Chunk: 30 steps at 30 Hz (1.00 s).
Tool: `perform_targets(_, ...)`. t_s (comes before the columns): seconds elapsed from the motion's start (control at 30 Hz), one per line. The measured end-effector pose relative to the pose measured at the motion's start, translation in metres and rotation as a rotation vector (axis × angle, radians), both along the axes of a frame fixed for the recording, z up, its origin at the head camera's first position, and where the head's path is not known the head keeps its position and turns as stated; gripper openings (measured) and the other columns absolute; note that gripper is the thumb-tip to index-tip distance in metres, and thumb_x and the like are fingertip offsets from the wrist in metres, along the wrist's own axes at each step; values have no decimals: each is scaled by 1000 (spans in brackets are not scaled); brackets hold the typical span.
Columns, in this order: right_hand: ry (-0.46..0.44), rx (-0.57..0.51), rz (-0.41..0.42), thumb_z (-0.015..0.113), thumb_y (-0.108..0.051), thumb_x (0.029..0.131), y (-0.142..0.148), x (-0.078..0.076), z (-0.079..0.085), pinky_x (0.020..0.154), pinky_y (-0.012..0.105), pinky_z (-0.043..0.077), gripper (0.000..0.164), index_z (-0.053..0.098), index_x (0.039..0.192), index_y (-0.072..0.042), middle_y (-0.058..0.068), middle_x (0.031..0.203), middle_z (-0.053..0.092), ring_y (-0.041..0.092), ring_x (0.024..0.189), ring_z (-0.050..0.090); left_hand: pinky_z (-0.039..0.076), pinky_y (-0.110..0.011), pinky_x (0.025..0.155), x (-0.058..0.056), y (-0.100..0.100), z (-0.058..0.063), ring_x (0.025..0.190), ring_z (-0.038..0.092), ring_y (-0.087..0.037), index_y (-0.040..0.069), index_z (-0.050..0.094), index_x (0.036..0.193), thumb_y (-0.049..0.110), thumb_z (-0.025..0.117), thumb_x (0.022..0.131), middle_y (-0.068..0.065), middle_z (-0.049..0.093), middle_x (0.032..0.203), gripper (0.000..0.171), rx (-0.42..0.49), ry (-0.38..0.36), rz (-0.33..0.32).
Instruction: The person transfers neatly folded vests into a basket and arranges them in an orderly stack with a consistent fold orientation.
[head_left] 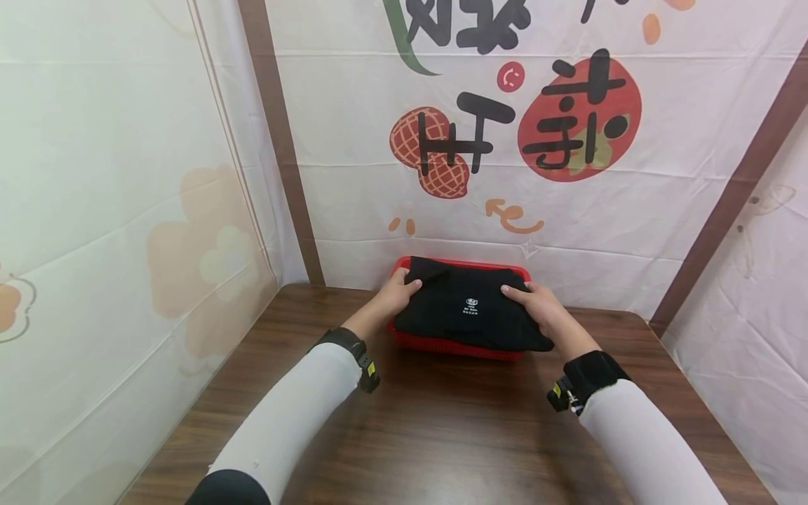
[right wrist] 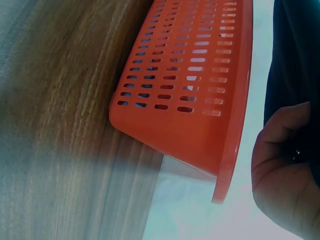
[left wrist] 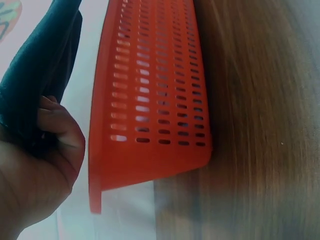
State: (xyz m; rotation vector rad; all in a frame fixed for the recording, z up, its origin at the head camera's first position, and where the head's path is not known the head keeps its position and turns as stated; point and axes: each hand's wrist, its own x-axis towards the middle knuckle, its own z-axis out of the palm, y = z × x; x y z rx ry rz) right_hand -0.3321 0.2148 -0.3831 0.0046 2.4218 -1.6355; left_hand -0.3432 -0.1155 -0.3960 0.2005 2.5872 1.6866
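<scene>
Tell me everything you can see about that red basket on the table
The red basket looks like moulded plastic, shallow and rectangular, its sloping walls pierced by rows of small slots. It sits upright on the wooden table at the far edge, near the printed backdrop. A folded black garment with a small white print covers its top and overhangs the front right corner. The left hand and right hand grip the garment at either side.

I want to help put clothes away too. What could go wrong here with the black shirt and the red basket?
The folded black shirt looks wider than the red basket, so its edges could drape over the rim or the fold come undone. The left hand and right hand hold only its ends, so the middle might sag. The light basket could slide on the smooth table.
</scene>
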Motion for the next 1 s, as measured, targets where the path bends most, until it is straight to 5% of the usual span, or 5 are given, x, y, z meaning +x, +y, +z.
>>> perform_targets(0.17,-3,36,-6,65,-57,95,-3,-9,0,89,38,55,76,47,148,-5,17,129,64,25,103,65,32,-51,118,-12,-2,-4,138,41,-33,2,35,147,29,52,108,-21,43,150,49,-32,-4,6)
perform_targets(0.4,-40,58,-18,64,-61,94,-5,-19,3,104,47,47,97,22,162,-5,21,151,44,33,124,51,34,-51,117,-23,-1,-5,133,45,-34,4,37,147,30,53,107,-20,47,147,51,-85,2,27)
perform_targets(0.63,-49,62,-29,63,-54,98,-6,-24,5,90,40,53,73,46,148,-3,18,132,57,29,109,60,36,-48,114,-30,2,-5,128,48,-33,4,41,143,28,51,108,-19,52,140,43,-93,22,34)
perform_targets(1.0,-27,83,-35,64,-47,99,-12,-33,-1,85,37,52,63,53,141,-2,16,123,61,26,101,62,34,-48,118,-34,4,-7,135,48,-35,2,38,145,25,48,109,-22,49,148,45,-195,64,44)
